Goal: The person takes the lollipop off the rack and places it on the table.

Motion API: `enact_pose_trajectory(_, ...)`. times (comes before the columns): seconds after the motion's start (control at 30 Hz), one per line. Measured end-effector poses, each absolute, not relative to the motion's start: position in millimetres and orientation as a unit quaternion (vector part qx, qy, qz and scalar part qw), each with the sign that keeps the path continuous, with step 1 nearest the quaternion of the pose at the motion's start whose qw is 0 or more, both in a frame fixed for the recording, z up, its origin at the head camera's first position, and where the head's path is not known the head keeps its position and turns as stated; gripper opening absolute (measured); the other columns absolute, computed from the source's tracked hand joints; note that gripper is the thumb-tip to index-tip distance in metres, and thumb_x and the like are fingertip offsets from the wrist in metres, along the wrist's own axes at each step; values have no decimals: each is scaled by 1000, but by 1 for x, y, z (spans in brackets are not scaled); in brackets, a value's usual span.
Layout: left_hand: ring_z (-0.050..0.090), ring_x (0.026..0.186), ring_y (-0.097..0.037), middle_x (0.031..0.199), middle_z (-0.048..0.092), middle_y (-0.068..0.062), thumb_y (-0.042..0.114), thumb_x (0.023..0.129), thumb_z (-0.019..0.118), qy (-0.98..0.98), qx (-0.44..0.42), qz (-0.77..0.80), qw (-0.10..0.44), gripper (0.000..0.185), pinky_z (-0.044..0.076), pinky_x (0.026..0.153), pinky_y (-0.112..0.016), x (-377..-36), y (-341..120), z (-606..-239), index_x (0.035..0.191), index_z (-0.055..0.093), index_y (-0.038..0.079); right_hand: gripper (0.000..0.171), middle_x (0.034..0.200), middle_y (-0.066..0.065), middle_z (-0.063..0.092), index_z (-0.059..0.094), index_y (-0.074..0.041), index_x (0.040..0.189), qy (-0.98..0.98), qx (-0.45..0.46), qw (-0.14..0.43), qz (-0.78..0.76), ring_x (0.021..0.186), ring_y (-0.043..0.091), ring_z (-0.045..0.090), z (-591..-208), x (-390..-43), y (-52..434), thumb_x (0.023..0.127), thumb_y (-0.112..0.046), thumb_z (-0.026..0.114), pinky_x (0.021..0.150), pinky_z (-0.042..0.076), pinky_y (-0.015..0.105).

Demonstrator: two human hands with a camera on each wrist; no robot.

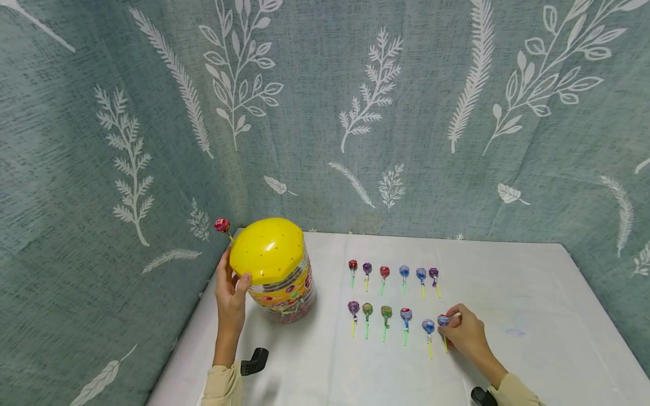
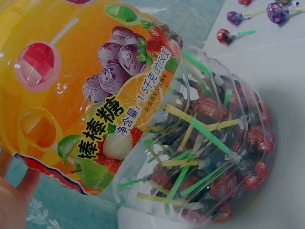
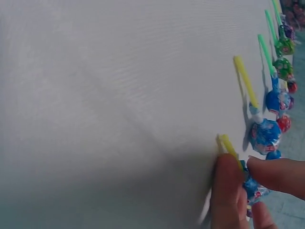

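On the table (image 1: 508,282), a blue lollipop (image 1: 443,320) is pinched by the right hand (image 1: 467,334). The jar (image 1: 278,270) is gripped by the left hand (image 1: 231,293). Neighbouring lollipops could be knocked crooked.

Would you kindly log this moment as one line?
left hand: holds yellow-lidded clear plastic lollipop jar | right hand: pinches blue-wrapped yellow-stick lollipop | white table

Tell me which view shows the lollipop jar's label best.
The left wrist view: the label fills the frame, with printed fruit and characters readable on the lollipop jar. The head view shows only a thin strip of it below the yellow lid, beside the left hand. The right wrist view misses it.
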State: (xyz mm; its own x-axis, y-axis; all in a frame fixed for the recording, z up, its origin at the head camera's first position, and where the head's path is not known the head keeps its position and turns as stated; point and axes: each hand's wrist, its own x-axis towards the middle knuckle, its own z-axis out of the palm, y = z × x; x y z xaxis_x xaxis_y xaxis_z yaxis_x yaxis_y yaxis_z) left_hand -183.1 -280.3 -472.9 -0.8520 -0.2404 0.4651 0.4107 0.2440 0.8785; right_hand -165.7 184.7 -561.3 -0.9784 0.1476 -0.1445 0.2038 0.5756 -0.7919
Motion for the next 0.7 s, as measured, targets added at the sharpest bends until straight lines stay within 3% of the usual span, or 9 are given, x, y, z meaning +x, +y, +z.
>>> enact_pose_trajectory(0.3,40,124,-13,150,31,-7,9,91,48,-748,-50,-609,259,64,38,95,-19,-169,-263,-444,150,24,12,36,74,8,44,47,3,103,896,86,24,-436,46,16,50,-548,-171,190,77,-5,71,42,46,28)
enact_pose_trajectory(0.7,40,125,-14,150,31,-7,9,90,48,-745,-55,-612,259,64,37,96,-20,-169,-264,-444,150,24,10,31,76,6,47,51,-2,101,888,54,-11,-457,51,15,49,-524,-182,174,79,-6,72,46,48,38)
